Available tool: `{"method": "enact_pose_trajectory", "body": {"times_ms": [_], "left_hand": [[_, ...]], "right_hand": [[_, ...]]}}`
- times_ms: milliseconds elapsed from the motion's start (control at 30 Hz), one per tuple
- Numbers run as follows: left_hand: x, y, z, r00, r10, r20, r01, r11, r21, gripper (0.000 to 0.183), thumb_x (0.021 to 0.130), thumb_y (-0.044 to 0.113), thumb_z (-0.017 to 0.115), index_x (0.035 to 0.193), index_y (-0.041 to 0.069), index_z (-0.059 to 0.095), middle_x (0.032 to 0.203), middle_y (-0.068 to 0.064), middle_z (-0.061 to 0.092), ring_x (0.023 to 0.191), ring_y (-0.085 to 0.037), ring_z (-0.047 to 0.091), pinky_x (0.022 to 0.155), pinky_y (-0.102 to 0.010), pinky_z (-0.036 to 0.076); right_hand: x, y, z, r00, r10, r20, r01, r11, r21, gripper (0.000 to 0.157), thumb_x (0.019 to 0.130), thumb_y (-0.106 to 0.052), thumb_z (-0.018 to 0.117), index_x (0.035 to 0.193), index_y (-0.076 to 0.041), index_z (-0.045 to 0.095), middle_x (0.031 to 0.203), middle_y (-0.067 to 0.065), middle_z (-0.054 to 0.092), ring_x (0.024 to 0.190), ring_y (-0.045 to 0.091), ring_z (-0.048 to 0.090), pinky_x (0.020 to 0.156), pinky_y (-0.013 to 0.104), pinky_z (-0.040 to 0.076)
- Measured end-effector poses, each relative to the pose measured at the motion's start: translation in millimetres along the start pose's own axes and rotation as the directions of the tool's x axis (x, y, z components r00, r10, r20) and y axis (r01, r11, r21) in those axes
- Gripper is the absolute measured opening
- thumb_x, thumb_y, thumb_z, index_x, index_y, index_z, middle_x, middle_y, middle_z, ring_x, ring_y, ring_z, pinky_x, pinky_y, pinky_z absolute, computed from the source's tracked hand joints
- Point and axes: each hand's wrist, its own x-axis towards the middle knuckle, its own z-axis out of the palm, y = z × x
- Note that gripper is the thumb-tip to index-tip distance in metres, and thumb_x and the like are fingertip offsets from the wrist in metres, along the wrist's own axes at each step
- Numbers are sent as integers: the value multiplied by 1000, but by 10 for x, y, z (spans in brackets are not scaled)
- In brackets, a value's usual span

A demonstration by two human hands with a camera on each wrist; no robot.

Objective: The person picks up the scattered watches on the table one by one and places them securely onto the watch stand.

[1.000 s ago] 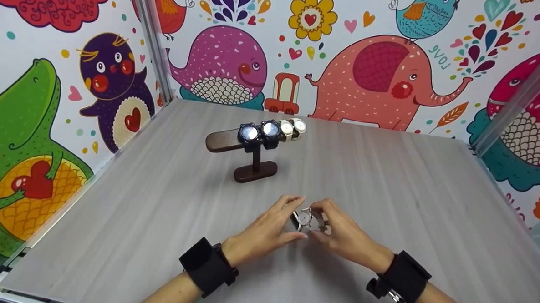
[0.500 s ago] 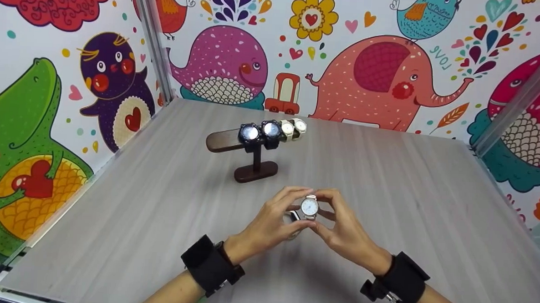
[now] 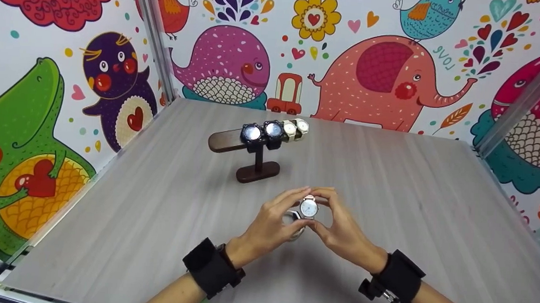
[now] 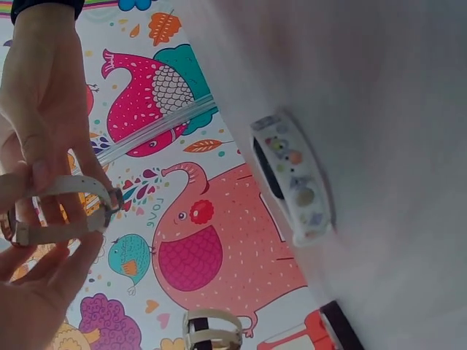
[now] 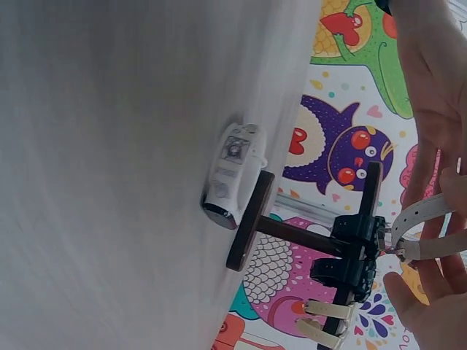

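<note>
A small round-faced watch (image 3: 309,208) with a pale strap is held upright between both hands, its white dial facing the head camera. My left hand (image 3: 267,222) pinches it from the left, thumb below and fingers above. From the right, my right hand (image 3: 349,232) grips it the same way. In the left wrist view the pale strap (image 4: 62,233) forms a buckled loop around open space. Beneath the hands, a second watch (image 4: 295,186) with a white patterned band and a dark face lies on the table, partly hidden by my left hand in the head view.
A dark wooden watch stand (image 3: 227,141) is farther back, left of the hands. Its bar carries two dark watches (image 3: 273,130) and two light ones (image 3: 290,128). Walls printed with cartoon animals and metal corner posts (image 3: 154,41) border the grey table (image 3: 409,189).
The hands have lifted the small watch slightly and turned its dial toward the head camera, fingers closing in around it. In the last half second they stay almost still. The second watch remains below.
</note>
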Motion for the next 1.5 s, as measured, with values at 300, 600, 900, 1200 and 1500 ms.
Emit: {"method": "enact_pose_trajectory", "body": {"times_ms": [300,600,900,1200,1500], "left_hand": [[-54,-161,-95,998,32,-45,-30,998,62,55,76,13,72,124,-4,52,121,-15,59,97,-18,64,87,-21,51],[-278,-496,-514,988,-126,-89,136,982,127,58,71,7,75,123,-2,53,119,-17,60,96,-22,64,89,-31,52],[-179,-602,-1062,970,-179,-164,215,948,234,56,72,9,75,122,-2,54,115,-19,61,102,-28,62,90,-32,51],[-11,-731,-1406,941,-209,-268,291,902,319,54,70,6,76,119,-4,57,109,-20,64,89,-33,62,78,-43,53],[71,-916,-1576,876,-387,-288,457,858,236,55,73,5,74,123,-3,54,114,-21,61,102,-34,60,86,-41,52]], "right_hand": [[-15,483,52,1000,-22,5,22,993,-115,65,67,8,75,125,5,45,121,16,51,111,27,49,95,25,44],[365,821,-34,989,99,114,-67,964,-258,62,76,-3,71,131,0,42,123,13,45,116,23,47,98,38,45],[811,1017,-134,973,174,154,-102,916,-389,61,79,-7,69,133,-1,41,125,15,43,115,29,47,100,43,43],[1226,1189,-257,947,252,199,-123,857,-500,64,78,-7,71,134,-4,40,131,15,40,118,29,43,101,45,41],[1460,1315,-216,897,356,264,-171,827,-535,68,76,-4,71,136,-10,40,138,11,39,124,27,41,104,43,40]]}}
